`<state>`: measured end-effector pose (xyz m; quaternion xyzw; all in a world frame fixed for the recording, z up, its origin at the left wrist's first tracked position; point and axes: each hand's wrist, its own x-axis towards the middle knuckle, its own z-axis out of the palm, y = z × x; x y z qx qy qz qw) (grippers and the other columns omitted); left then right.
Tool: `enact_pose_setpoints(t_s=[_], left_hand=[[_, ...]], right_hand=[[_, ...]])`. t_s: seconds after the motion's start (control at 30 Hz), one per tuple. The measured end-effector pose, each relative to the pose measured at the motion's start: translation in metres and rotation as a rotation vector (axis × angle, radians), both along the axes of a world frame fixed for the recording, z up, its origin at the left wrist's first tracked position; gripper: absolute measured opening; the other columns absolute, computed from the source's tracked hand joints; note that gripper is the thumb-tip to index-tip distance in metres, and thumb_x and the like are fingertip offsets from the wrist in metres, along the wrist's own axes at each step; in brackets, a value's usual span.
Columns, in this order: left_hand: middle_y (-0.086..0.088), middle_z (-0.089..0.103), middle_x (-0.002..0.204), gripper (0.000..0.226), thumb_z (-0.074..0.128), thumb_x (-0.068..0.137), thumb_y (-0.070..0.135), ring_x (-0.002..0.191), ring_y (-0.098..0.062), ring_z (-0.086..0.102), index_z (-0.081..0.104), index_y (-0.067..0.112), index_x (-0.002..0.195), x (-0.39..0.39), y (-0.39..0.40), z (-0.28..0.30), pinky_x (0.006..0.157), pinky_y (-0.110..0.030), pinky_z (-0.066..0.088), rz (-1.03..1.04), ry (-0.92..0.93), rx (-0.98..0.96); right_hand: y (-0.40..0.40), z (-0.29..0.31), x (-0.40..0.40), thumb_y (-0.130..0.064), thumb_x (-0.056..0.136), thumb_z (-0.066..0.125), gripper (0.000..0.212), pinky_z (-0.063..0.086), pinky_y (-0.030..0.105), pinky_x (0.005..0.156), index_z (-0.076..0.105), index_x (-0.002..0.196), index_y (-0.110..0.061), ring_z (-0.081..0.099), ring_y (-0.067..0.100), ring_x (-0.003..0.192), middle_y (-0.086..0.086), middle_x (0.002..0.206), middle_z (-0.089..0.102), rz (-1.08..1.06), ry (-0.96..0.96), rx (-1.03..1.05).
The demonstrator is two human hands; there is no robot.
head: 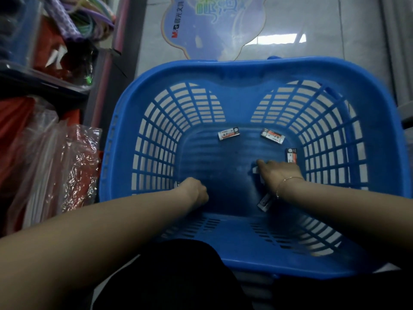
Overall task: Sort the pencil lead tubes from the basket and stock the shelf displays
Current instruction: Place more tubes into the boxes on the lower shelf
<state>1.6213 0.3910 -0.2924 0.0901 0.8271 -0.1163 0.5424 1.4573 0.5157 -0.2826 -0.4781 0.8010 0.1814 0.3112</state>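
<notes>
1. The left hand [194,190] is curled into a loose fist low against the left wall of the blue basket [223,70]; a pale edge shows just behind it, but I cannot tell whether it grips a tube.
2. The right hand [279,175] lies flat on the basket floor, forefinger stretched out, fingers resting over a white tube [255,170] not yet pinched.
3. Loose lead tubes remain on the floor: one at the far middle [228,133], one to its right [272,135], one upright by the right wall [291,155], and one near the right wrist [264,202].
4. To do this step well, I judge: slide the covered tube toward the palm, pinch it by its long edges, and read its label before grouping.
5. Gather the near tubes first; the far ones call for a deeper reach.
</notes>
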Motion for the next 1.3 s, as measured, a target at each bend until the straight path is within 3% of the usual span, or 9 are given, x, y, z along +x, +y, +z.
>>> enact_pose_setpoints(t_s=[0.17,0.37,0.53,0.63,0.77,0.9,1.0,1.1,1.3], left_hand=[[-0.005,0.063,0.116,0.027,0.051,0.094,0.029,0.101,-0.026,0.062,0.062,0.014,0.114,0.002,-0.007,0.002,0.072,-0.034,0.048,0.048,-0.025,0.050],[-0.002,0.068,0.071,0.008,0.071,0.078,0.019,0.056,-0.012,0.062,0.064,0.015,0.077,-0.009,-0.033,0.034,0.053,-0.027,0.054,1.447,0.191,0.435],[-0.010,0.067,0.075,0.008,0.072,0.076,0.009,0.070,-0.021,0.060,0.065,0.012,0.074,-0.019,-0.030,0.128,0.066,-0.029,0.048,2.185,0.730,0.765],[-0.021,0.064,0.095,0.018,0.066,0.082,0.014,0.083,-0.029,0.060,0.068,0.003,0.096,-0.013,-0.021,0.235,0.075,-0.038,0.049,2.458,0.810,1.101],[-0.017,0.049,0.103,0.035,0.065,0.082,0.027,0.088,-0.034,0.046,0.060,0.008,0.111,0.015,-0.008,0.406,0.070,-0.044,0.041,2.529,0.897,1.295],[-0.012,0.050,0.065,0.016,0.069,0.075,0.032,0.047,-0.018,0.048,0.063,0.017,0.077,0.056,0.007,0.585,0.040,-0.018,0.038,2.527,1.108,1.229],[-0.007,0.058,0.069,0.019,0.072,0.065,0.031,0.056,-0.018,0.056,0.067,0.016,0.075,0.095,0.024,0.703,0.056,-0.026,0.045,2.515,1.293,1.308],[-0.003,0.066,0.066,0.018,0.075,0.067,0.029,0.053,-0.017,0.063,0.071,0.015,0.078,0.140,0.050,0.801,0.051,-0.024,0.049,2.502,1.432,1.286],[0.004,0.073,0.102,0.039,0.073,0.063,0.039,0.096,-0.016,0.068,0.070,0.033,0.102,0.236,0.131,0.931,0.076,-0.031,0.056,2.448,1.917,0.836]], right_hand=[[0.000,-0.007,0.001,-0.011,0.091,0.042,0.052,0.036,0.031,0.062,0.023,0.136,-0.028,0.061,0.032,0.095,0.009,0.128,0.046,0.049,-0.007,-0.055],[-0.018,-0.008,-0.005,-0.024,0.093,0.043,0.036,0.036,0.030,0.072,0.038,0.128,-0.030,0.058,0.031,0.106,0.007,0.125,0.050,-0.022,-0.052,-0.059],[-0.044,0.090,-0.001,-0.005,0.079,0.065,0.025,0.036,0.014,0.040,0.054,0.095,-0.021,0.056,0.011,0.048,0.001,0.075,0.060,-1.039,-0.834,-0.488],[-0.055,0.214,0.009,-0.007,0.080,0.062,0.014,0.030,0.015,0.039,0.056,0.078,-0.020,0.048,0.015,0.046,0.002,0.063,0.055,-1.155,-1.146,-0.601],[-0.054,0.398,0.031,-0.009,0.082,0.060,0.014,0.034,0.016,0.037,0.063,0.071,-0.018,0.054,0.011,0.043,0.001,0.063,0.056,-1.108,-1.374,-0.554],[-0.050,0.570,0.067,-0.011,0.069,0.067,0.013,0.038,0.018,0.038,0.061,0.081,-0.009,0.052,0.009,0.042,0.005,0.065,0.049,-1.008,-1.488,-0.533],[-0.047,0.684,0.100,-0.008,0.053,0.073,0.036,0.037,0.017,0.037,0.060,0.086,-0.005,0.048,0.009,0.041,0.008,0.063,0.047,-0.938,-1.591,-0.476],[-0.040,0.781,0.141,-0.007,0.062,0.062,0.004,0.037,0.016,0.035,0.064,0.066,-0.007,0.048,0.010,0.037,0.006,0.052,0.052,-0.821,-1.715,-0.449],[-0.010,0.904,0.240,-0.010,0.066,0.064,0.012,0.044,0.018,0.040,0.066,0.055,-0.017,0.052,0.012,0.039,0.004,0.052,0.057,-0.372,-1.795,-0.321]])
